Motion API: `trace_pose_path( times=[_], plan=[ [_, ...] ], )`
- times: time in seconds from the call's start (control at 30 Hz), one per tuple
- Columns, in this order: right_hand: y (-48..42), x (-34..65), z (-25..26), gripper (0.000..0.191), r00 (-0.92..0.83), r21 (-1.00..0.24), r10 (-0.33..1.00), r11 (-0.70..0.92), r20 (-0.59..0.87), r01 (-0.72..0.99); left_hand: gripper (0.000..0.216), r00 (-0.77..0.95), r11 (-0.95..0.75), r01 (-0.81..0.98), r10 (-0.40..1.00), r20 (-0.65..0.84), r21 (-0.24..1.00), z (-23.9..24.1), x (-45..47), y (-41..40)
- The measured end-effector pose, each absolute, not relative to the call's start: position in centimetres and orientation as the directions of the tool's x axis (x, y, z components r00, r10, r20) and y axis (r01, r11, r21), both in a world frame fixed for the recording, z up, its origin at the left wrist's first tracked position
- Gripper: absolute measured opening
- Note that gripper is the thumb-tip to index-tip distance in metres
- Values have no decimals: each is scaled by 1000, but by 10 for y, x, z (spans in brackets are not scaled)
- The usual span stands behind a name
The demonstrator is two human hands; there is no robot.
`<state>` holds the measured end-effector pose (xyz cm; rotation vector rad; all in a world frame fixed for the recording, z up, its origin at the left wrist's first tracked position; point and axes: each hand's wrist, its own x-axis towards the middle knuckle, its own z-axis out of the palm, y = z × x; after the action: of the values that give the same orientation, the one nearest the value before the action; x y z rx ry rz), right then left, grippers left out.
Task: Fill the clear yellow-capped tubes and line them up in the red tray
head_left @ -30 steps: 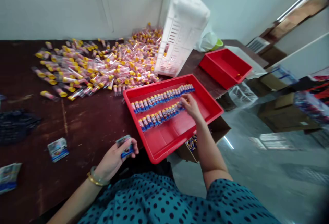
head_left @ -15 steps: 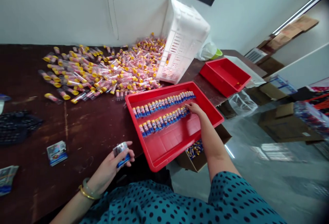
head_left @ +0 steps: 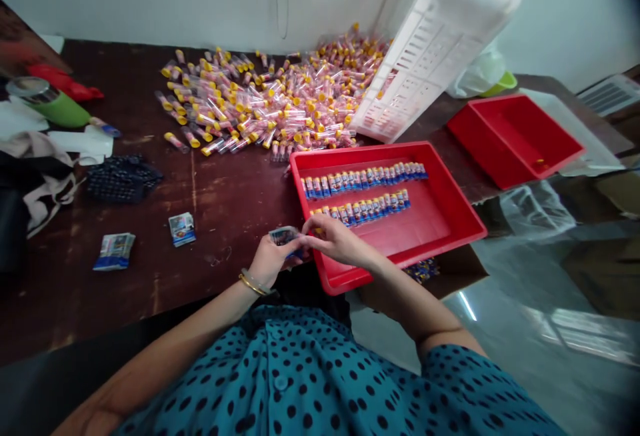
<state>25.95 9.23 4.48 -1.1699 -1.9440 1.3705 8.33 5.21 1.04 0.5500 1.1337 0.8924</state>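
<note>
My left hand (head_left: 273,257) is closed around a small stack of printed plastic sleeves (head_left: 284,235), held over the table's front edge beside the tray. My right hand (head_left: 333,239) meets it there, thumb and forefinger pinched at the stack's right edge. What lies between those fingertips is too small to make out. Under my right hand, the red tray (head_left: 440,239) holds two rows of clear tubes with yellow caps and blue printed sleeves: a back row (head_left: 367,179) and a front row (head_left: 375,209), whose left end my right hand partly hides.
Loose yellow-capped tubes (head_left: 280,103) are heaped along the wall, against a tilted white basket (head_left: 415,43). Two sleeve stacks, one nearer (head_left: 182,229) and one farther left (head_left: 115,251), lie on the table. A second red bin (head_left: 493,139) stands right. Below the tray is a cardboard box (head_left: 463,269).
My right hand has left the right end of the tray's front row and come back to my left hand's sleeve stack. The view has swung left, showing more of the table's left side.
</note>
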Motion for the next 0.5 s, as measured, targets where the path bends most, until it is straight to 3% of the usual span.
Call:
trace_pose_path(
  times=[0.2, 0.27, 0.4, 0.5],
  plan=[
    [97, 257, 44, 9, -513, -923, 854, 121, -90, 364, 37, 264, 598, -241, 798, -542, 764, 7, 63, 52],
    [103, 268, 46, 18, -521, -951, 847, 68, -105, 302, 35, 265, 591, -244, 803, -534, 769, 3, 58, 53],
    [111, 277, 54, 24, -456, -995, 885, -102, -94, 7, 29, 240, 543, -278, 838, -491, 792, -1, 56, 54],
    [110, 270, 60, 29, -350, -961, 932, -177, -95, -211, 31, 225, 537, -265, 842, -490, 800, 2, 59, 54]
  ],
)
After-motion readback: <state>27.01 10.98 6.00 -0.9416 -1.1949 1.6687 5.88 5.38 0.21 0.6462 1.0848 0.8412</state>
